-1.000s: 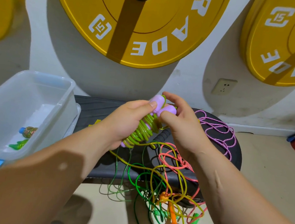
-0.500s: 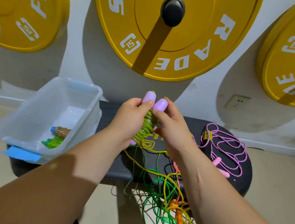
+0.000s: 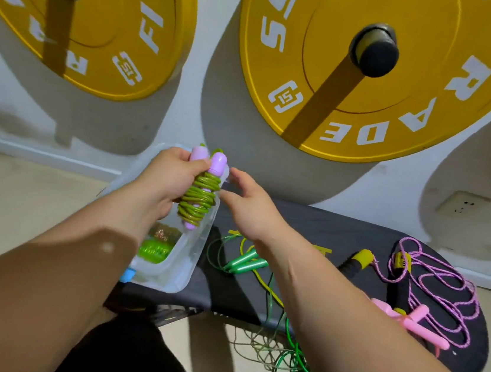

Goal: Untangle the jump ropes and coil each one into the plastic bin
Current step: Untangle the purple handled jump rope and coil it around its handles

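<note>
My left hand (image 3: pixel 167 180) grips a coiled olive-green jump rope (image 3: pixel 198 199) with two purple handles, held above the clear plastic bin (image 3: pixel 188 267). My right hand (image 3: pixel 248 206) hovers just right of the coil, fingers relaxed and holding nothing. Inside the bin lies a coiled bright green rope (image 3: pixel 155 249) beside a speckled one. A green rope with green handles (image 3: pixel 244 262) lies on the black bench (image 3: pixel 337 237) and trails to the floor. A pink-purple braided rope (image 3: pixel 438 290) with pink handles (image 3: pixel 416 322) sprawls at the bench's right end.
Large yellow weight plates (image 3: pixel 375 78) hang on pegs on the white wall behind the bench. A yellow-and-black handle (image 3: pixel 357 261) lies near the braided rope. Tangled green cord (image 3: pixel 293 368) hangs over the bench's front edge onto the beige floor. A wall socket (image 3: pixel 463 204) sits at right.
My left hand has carried the coiled rope left, over the bin. My right hand has let go of it and opened. The view has swung left.
</note>
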